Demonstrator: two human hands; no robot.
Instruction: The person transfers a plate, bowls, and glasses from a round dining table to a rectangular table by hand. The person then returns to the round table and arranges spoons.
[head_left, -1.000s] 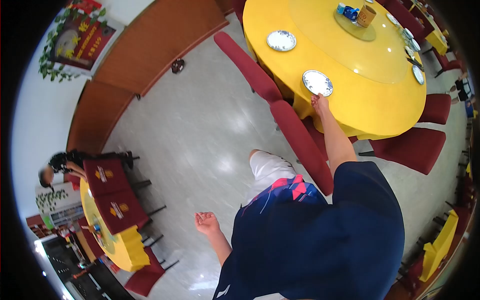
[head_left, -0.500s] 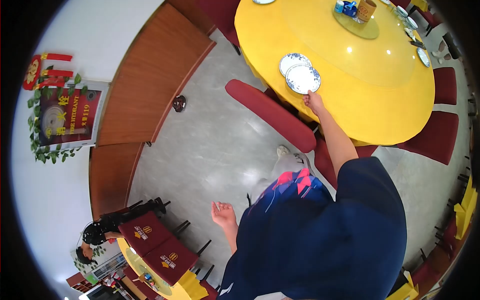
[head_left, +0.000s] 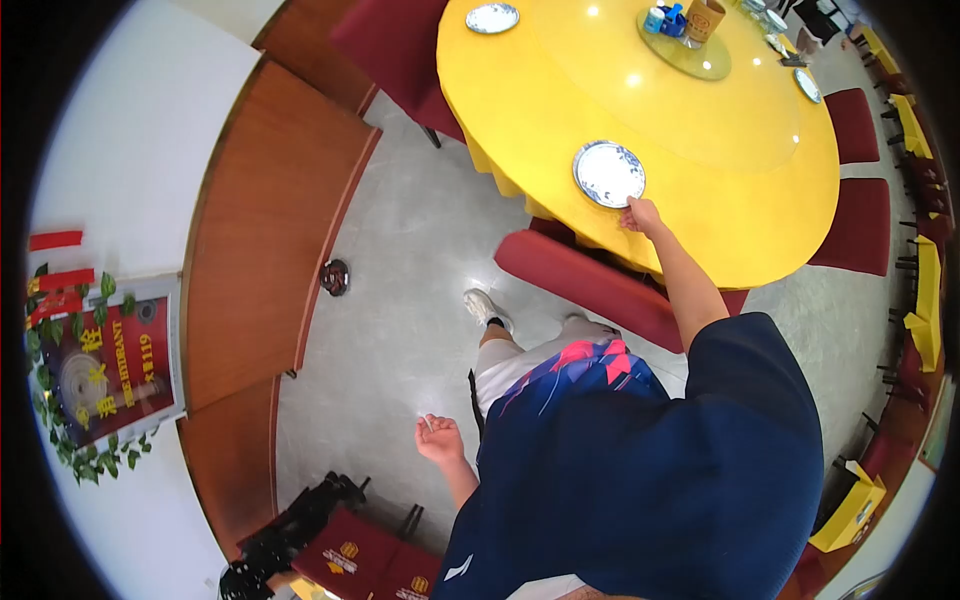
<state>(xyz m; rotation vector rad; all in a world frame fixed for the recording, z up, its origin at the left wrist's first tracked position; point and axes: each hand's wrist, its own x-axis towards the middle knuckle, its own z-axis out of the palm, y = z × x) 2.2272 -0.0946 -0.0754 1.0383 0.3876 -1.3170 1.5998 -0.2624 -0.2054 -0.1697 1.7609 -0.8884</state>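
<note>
My right hand point(head_left: 640, 215) pinches the near rim of a white plate point(head_left: 609, 174) with a blue floral pattern. That plate is at the near edge of a round table with a yellow cloth point(head_left: 720, 225); I cannot tell whether it rests on the cloth or is held just above it. Any second plate beneath it is hidden. Away from the table, my left hand point(head_left: 439, 439) hangs over the grey floor with loosely bent fingers and no object visible in it. A dark red chair point(head_left: 600, 285) stands between my body and the table.
Two more patterned plates lie on the table, a far-left plate point(head_left: 492, 18) and a far-right plate point(head_left: 807, 86). A glass turntable point(head_left: 690, 62) carries a brown holder point(head_left: 704, 20) and a blue container point(head_left: 675, 18). A person in black point(head_left: 290, 530) is at lower left.
Two overlapping plates were visible; now one shows at my right hand. My view has shifted, and my foot has come forward on the floor. My left hand's fingers are more bent.
</note>
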